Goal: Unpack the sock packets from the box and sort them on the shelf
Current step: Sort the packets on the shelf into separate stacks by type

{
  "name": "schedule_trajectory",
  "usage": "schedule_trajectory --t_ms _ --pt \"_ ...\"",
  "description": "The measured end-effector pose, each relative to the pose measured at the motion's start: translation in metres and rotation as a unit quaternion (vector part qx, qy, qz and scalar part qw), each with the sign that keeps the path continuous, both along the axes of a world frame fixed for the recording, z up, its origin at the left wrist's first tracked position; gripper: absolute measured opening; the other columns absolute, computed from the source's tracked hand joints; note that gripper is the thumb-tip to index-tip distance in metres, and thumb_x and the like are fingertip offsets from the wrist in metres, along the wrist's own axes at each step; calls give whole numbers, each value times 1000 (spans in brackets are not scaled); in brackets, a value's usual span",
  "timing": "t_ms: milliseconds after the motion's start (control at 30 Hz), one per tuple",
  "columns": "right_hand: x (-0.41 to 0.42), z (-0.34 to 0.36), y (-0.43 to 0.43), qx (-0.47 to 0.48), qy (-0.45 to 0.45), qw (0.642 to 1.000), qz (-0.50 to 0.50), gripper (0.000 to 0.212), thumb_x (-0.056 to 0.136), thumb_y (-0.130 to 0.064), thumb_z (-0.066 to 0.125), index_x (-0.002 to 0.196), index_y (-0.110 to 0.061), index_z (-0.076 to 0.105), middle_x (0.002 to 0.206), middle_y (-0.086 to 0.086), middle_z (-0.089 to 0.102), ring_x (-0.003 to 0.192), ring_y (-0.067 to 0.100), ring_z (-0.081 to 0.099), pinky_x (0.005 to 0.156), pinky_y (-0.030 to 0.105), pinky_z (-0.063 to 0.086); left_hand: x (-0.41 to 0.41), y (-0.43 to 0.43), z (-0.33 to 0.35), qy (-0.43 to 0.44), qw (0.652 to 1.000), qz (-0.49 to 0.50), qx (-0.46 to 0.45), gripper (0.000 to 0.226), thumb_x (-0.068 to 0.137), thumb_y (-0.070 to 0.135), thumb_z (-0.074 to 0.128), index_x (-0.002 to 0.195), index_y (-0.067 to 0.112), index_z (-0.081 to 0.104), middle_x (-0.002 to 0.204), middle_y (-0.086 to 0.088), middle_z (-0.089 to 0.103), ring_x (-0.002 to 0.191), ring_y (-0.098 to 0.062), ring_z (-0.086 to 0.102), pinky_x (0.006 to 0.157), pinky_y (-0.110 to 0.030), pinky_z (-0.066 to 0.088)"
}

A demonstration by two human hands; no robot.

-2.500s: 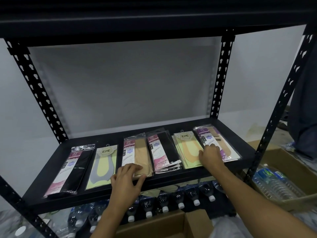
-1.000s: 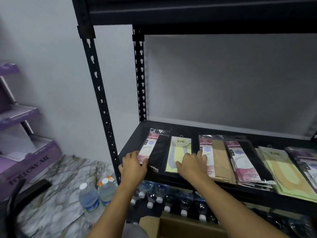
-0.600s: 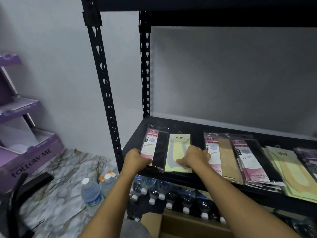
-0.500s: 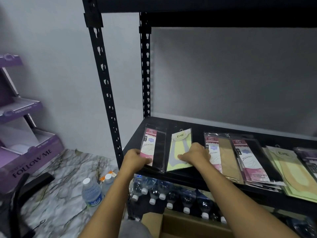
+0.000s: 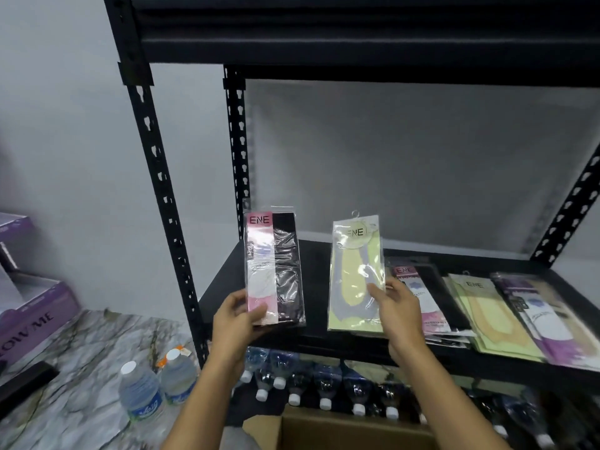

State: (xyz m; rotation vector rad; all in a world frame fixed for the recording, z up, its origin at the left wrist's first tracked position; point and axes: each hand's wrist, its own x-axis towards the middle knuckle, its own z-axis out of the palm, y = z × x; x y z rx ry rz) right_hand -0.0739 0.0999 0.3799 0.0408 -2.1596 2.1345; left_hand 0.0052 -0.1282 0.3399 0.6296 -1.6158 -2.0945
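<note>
Held upright above the shelf [image 5: 311, 251]: pink-and-black sock packet [image 5: 274, 267] pinched low in left hand [image 5: 235, 318], yellow packet [image 5: 355, 274] gripped low in right hand [image 5: 397, 311], labels facing up, probably for comparing before sorting. Other packets [image 5: 496, 313] lay rowed to the right.

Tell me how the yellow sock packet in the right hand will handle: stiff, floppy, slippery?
The yellow sock packet stands upright from the right hand pinching its lower edge, so probably fairly stiff and light. Its glossy wrap likely makes it slippery.
</note>
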Motion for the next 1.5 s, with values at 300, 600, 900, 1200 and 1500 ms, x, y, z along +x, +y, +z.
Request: schedule_trajectory --t_ms 300,600,900,1200,1500 --pt "-1 19 62 -19 43 999 -28 8 90 -13 62 98 -12 63 90 -3 69 83 9 64 65 20 46 -13 56 23 40 996 -77 -1 34 87 -8 63 115 10 56 98 -10 76 91 -30 73 76 -43 58" --pt "0 19 130 -26 50 996 -74 7 90 -12 62 92 -19 64 91 2 71 83 14 67 71 26 51 -26 121 33 45 990 -130 -18 28 88 -6 62 111 10 57 98 -9 76 90 -28 73 78 -41 59" --pt "-1 20 199 -19 42 989 -138 11 91 -12 61 89 -23 59 89 -4 68 82 12 64 65 24 49 -47 186 24 29 983 -179 -19 32 86 -3 67 112 14 57 100 -9 75 94 -26 72 93 -48 54" --pt "-19 4 235 6 14 988 -152 21 91 -14 60 112 -12 58 96 4 67 86 16 63 76 30 52 -61 215 17 7 981 -192 -27 36 85 -1 70 112 18 56 110 -11 72 100 -27 70 95 -51 52" --pt "-54 -6 246 55 -15 983 -176 30 90 -8 61 120 -2 57 107 10 61 97 25 59 94 45 49 -66 219 14 -7 980 -191 -49 35 84 -2 69 111 16 56 106 -9 73 98 -27 71 92 -51 54"
